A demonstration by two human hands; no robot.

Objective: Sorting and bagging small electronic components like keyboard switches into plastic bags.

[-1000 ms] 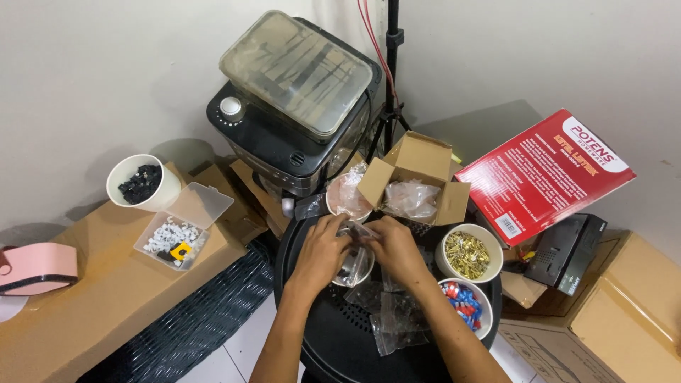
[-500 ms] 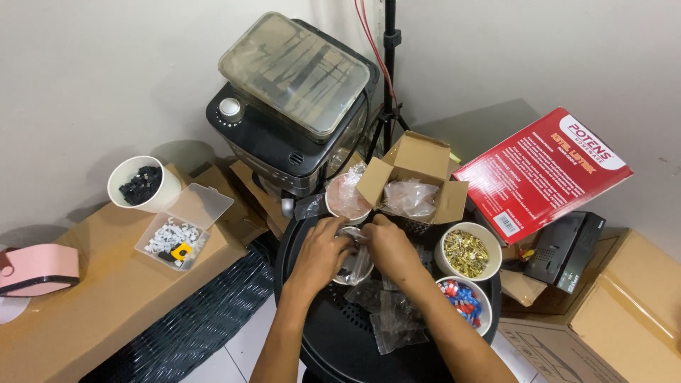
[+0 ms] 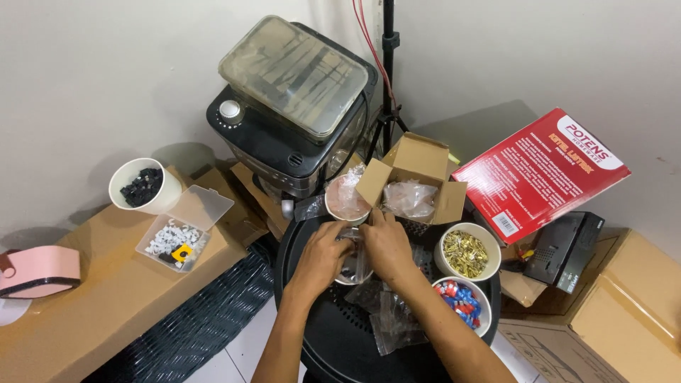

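Clear plastic bag (image 3: 352, 245), small, sits between both hands over a white cup (image 3: 353, 268) at the centre of the round black worktop (image 3: 333, 333). Left hand (image 3: 320, 254) w/ fingers curled on the bag's left side; right hand (image 3: 386, 245) pinches the right side from above. Both grips closed on the bag, as far as the view shows; fingertips partly hide each other, contents too small to tell.

Around it: paper cup covered w/ plastic film (image 3: 346, 195) just behind the hands, open cardboard box (image 3: 415, 177) w/ more bagged stuff beside that. Right side: cup of brass-coloured bits (image 3: 464, 252), then cup of red & blue parts (image 3: 460, 298) nearer the person. Empty-looking clear bags (image 3: 386, 315) lie on the worktop under the right forearm. Far left, well apart: cup of black pieces (image 3: 142, 186) and a clear tray of white clips (image 3: 174, 241) on a cardboard box.

Judgement on doing it well: keep the bag directly over the white cup so anything that slips out drops in, not onto the perforated worktop. Hold the film near its edge w/ both thumbs & pull evenly; a jerk could scatter small parts. Keep the right elbow off the loose bags.
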